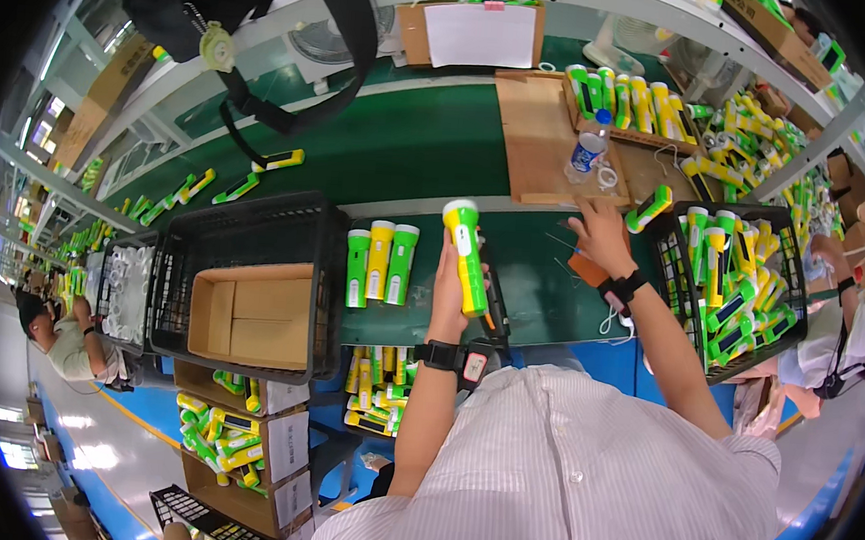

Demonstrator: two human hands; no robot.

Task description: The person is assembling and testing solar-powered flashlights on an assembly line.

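My left hand [447,289] is closed around a yellow and green flashlight [465,257], held upright with its white head at the top. Over the green worktable [529,317], my right hand [603,240] has its fingers spread, with nothing visible in them. Thin wires [561,247] and an orange piece [587,270] lie by that hand. Just right of it, another green and yellow flashlight [649,209] rests tilted. Left of my left hand, three flashlights [379,261] stand in a row. A dark tool with orange parts [496,310] is partly hidden behind the held flashlight.
A black crate [326,293] with a cardboard box inside sits at left. At right, another crate [802,286] is full of flashlights. A bottle [588,150] stands on a wooden board [522,136]. Cartons of flashlights [284,460] are below left. Other people work at both sides.
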